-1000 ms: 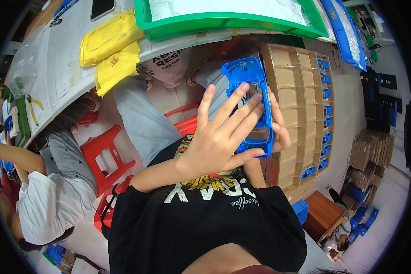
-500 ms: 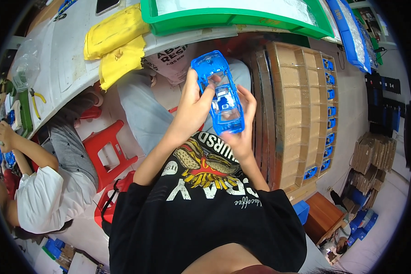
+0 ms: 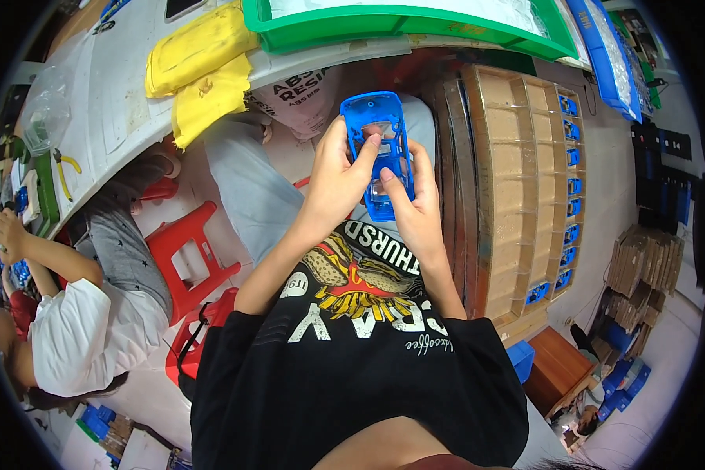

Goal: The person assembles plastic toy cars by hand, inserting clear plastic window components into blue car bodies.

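A blue toy car body shell (image 3: 373,107) is held up over my lap, its hollow inner side toward me. Clear window parts show in its openings. My left hand (image 3: 335,178) is closed on its left edge, with the thumb reaching over the shell's middle. On the lower right side, my right hand (image 3: 420,205) grips the shell, its thumb laid across the inside near the lower window. The fingers behind the shell are mostly hidden.
At my right stands a divided cardboard box (image 3: 507,196) with several blue car shells (image 3: 573,186) along its far right row. Ahead, the table bears a green tray (image 3: 415,27), yellow cloth (image 3: 200,47) and pliers (image 3: 64,172). A red stool (image 3: 184,254) and a co-worker (image 3: 94,333) are left.
The car shell has been turned over from its outer side to its hollow inside. My right thumb has moved from the lower end onto the inner face.
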`<move>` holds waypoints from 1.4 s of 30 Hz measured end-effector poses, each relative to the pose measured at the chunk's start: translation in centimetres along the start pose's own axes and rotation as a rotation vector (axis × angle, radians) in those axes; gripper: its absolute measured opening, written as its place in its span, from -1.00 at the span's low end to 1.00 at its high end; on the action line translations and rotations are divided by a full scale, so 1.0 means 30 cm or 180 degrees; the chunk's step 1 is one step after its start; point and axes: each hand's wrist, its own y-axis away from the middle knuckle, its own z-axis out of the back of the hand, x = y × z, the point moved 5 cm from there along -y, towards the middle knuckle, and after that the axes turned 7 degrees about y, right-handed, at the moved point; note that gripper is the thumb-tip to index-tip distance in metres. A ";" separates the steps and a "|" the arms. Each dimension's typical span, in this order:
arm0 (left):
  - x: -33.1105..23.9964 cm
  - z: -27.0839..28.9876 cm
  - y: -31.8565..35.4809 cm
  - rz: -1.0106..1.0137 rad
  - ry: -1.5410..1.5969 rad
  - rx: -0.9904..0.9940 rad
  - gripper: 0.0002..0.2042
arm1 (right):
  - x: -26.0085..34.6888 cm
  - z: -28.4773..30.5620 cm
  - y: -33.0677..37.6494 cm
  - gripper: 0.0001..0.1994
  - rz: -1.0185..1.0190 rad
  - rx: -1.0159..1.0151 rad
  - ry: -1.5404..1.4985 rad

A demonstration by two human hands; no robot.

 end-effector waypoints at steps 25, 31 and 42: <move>-0.059 -0.021 0.006 -0.0455 -0.0099 0.0184 -0.88 | 0.043 0.005 -0.050 -0.86 0.0129 -0.0068 0.0588; -0.079 -0.028 0.030 -0.0657 0.0106 0.0036 -0.88 | 0.065 0.006 -0.050 -0.87 0.0331 0.0065 0.0590; -0.055 -0.016 0.024 -0.0858 -0.0232 -0.0216 -0.90 | 0.036 0.003 -0.056 -0.92 0.0224 -0.0004 0.0639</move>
